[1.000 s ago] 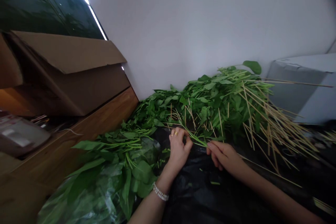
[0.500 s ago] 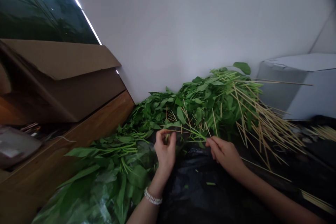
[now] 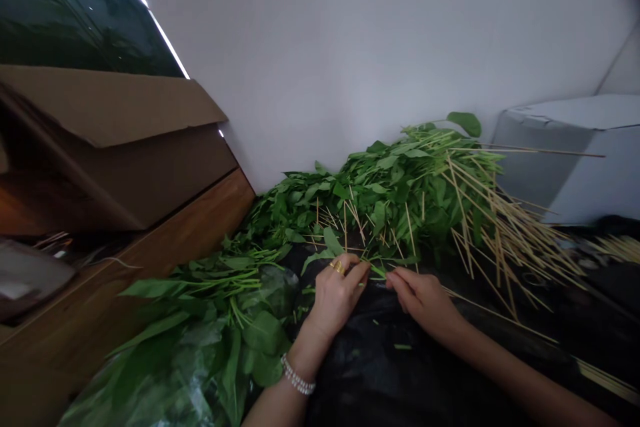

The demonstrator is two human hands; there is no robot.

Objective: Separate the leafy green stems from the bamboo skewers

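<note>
My left hand (image 3: 337, 293), with gold rings and a pearl bracelet, pinches a green leafy stem (image 3: 375, 271) between thumb and fingers. My right hand (image 3: 417, 293) meets it fingertip to fingertip, closed on a thin bamboo skewer (image 3: 480, 303) that runs back to the right. Both hands hover over black plastic sheeting (image 3: 380, 360). Just behind them lies a big heap of leafy greens threaded on skewers (image 3: 400, 193), with the bare stick ends fanning out to the right.
Loose green leaves (image 3: 220, 307) lie at the left, partly in clear plastic. A cardboard box (image 3: 150, 140) sits on a wooden ledge (image 3: 165, 247) at the left. A grey-white box (image 3: 575, 160) stands at the right by a white wall.
My left hand has come back right from the leaf pile with a stem and now meets my right hand at the skewer tip. The right hand has hardly moved.
</note>
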